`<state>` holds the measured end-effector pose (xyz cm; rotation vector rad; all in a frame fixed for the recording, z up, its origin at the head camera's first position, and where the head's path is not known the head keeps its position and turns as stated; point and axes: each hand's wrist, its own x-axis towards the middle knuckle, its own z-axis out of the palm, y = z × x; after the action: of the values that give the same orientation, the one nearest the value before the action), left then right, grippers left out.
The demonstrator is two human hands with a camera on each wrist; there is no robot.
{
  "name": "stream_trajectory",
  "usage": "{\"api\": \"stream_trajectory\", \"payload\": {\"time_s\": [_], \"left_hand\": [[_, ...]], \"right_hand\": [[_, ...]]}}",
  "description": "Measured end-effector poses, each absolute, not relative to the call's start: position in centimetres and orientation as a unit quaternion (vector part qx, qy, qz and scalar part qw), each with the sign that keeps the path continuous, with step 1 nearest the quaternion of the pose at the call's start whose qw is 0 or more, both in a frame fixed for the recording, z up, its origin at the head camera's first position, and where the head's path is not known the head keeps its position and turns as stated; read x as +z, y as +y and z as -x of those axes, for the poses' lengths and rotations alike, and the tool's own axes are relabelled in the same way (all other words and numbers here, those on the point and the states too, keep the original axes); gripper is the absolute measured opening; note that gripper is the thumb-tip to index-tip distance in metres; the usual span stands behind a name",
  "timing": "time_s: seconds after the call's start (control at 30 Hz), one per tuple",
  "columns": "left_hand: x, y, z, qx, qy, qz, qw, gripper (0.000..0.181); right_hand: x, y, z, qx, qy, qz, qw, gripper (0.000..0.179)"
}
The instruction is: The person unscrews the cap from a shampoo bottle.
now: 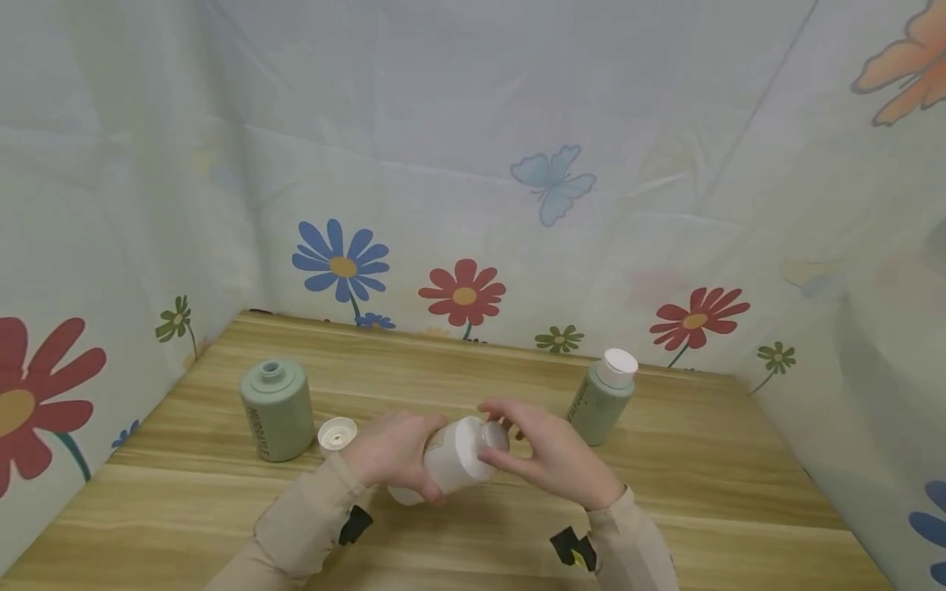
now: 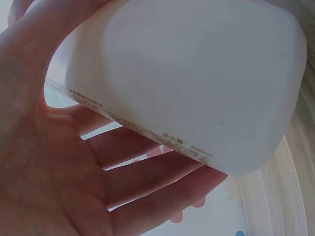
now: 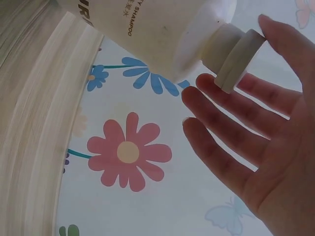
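Note:
My left hand [image 1: 395, 455] grips a white shampoo bottle [image 1: 449, 458] round its body and holds it tilted, with its neck toward the right. In the left wrist view, small brown print runs along the side of the bottle [image 2: 197, 83], and the fingers lie stretched along it. My right hand [image 1: 550, 455] has thumb and fingers about the white cap [image 1: 494, 437] at the bottle's top. The right wrist view shows the thumb tip at the rim of the cap [image 3: 239, 61], with fingers on the opposite side and the word "SHAMPOO" on the label.
On the wooden table [image 1: 709, 460], a green bottle [image 1: 277, 414] with a bare neck stands at the left. A loose white cap [image 1: 337, 432] lies beside it, near my left wrist. Another green bottle [image 1: 602, 404], capped in white, is behind my right hand. A flowered curtain [image 1: 443, 189] surrounds the table.

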<state>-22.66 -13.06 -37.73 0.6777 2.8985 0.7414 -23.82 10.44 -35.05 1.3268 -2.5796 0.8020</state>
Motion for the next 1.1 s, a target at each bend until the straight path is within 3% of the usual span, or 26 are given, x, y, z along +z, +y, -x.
{"api": "stream_trajectory", "payload": {"time_s": [0.17,0.6,0.83,0.97,1.1], "left_hand": [[-37.72,-13.03,22.68,0.243,0.944,-0.218,0.039,0.061],[-37.53,-13.18,22.51,0.24,0.944,-0.225,0.036,0.061],[-37.38,-13.17,22.46,0.237,0.943,-0.231,0.034,0.06],[-37.32,-13.17,22.45,0.23,0.944,-0.235,0.03,0.06],[-37.28,-13.19,22.43,0.228,0.945,-0.234,0.03,0.06]], "right_hand": [[-35.1,10.61,23.84,0.268,-0.838,-0.467,0.089,0.032],[-34.84,10.61,24.14,0.242,-0.785,-0.555,0.132,0.039],[-34.75,10.65,23.84,0.248,-0.821,-0.501,0.116,0.044],[-34.78,10.73,23.62,0.245,-0.851,-0.452,0.108,0.038],[-34.78,10.87,23.58,0.245,-0.847,-0.46,0.105,0.033]]}}
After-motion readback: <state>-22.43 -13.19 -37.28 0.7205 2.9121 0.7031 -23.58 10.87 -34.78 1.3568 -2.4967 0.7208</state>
